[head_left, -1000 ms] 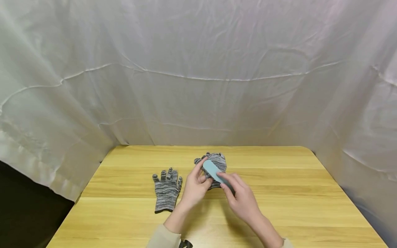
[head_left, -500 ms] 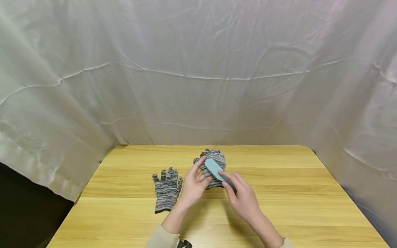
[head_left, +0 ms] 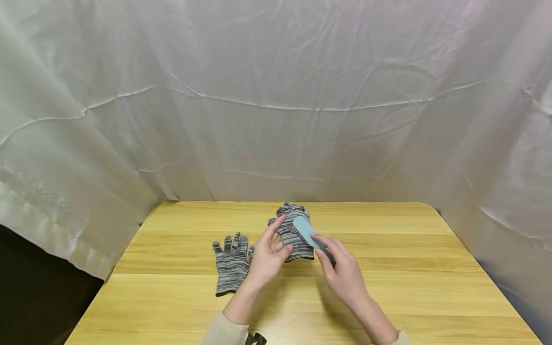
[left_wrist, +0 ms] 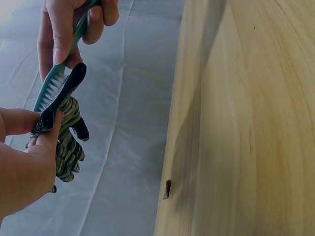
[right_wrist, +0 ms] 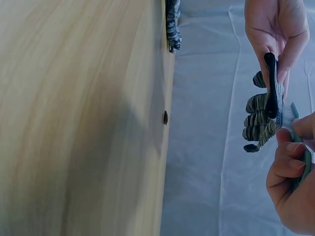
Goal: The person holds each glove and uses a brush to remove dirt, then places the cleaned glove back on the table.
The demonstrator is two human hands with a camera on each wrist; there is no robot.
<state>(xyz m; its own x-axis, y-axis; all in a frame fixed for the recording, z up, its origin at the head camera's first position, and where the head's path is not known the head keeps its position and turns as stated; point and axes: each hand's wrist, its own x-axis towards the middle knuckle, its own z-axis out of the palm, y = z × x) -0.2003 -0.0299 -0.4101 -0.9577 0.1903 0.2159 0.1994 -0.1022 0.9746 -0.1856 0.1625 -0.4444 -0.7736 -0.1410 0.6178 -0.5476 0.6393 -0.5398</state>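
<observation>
My left hand (head_left: 268,256) pinches a grey-and-black knitted glove (head_left: 297,247) by its left side, its fingers pointing away. In the left wrist view, the thumb and fingers grip the glove's dark cuff (left_wrist: 66,93) area, and the glove is held up off the table. A small brown spot (head_left: 292,229) shows on the glove's face. My right hand (head_left: 345,273) grips the handle of a teal brush (head_left: 305,229) slanting across the glove. The brush's white bristles (left_wrist: 50,92) face the knit, right at its surface. A matching second glove (head_left: 233,266) lies flat on the table, left of my left hand.
The wood-grain table (head_left: 409,287) extends on both sides of my hands. A pale grey curtain (head_left: 276,143) hangs behind and along both sides. One small dark mark (left_wrist: 167,189) sits near the table's edge. A black strap piece (head_left: 256,339) shows by the left sleeve.
The brush has shifted right across the glove, and the brown spot now shows beside it. The held glove has risen slightly away from me. The second glove stays put.
</observation>
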